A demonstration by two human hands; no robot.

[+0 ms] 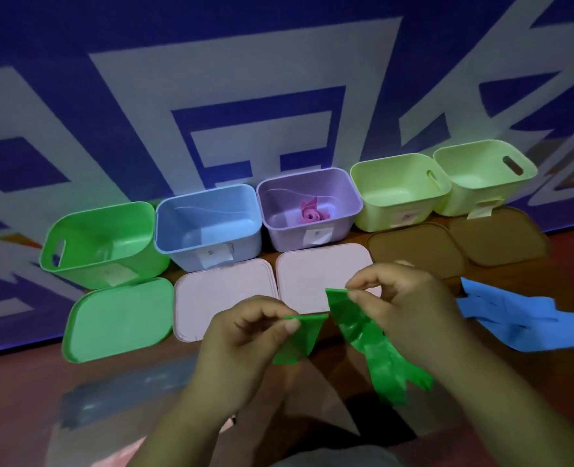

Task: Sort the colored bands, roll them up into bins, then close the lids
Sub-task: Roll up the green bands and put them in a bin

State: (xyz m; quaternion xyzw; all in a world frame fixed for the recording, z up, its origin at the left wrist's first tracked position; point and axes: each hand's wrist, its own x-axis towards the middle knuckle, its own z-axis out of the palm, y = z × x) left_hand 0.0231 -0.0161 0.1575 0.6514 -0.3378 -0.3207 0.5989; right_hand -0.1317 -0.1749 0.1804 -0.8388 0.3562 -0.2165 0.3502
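My left hand (245, 335) pinches one end of a green band (299, 338) and my right hand (410, 308) pinches the other part of the green band (373, 345), which hangs down crumpled between them. A row of open bins stands at the wall: a green bin (110, 264), a blue bin (177, 244), a purple bin (278, 227) with a rolled pink band (312, 212) inside, and two yellow-green bins (373, 210) (447, 183). A blue band (521, 318) lies flat on the right.
Lids lie in front of the bins: a green lid (117, 321), two pink lids (211, 291) (312, 274) and two brown lids (413, 251) (494, 237). A blue and white patterned wall (278, 96) rises behind the bins.
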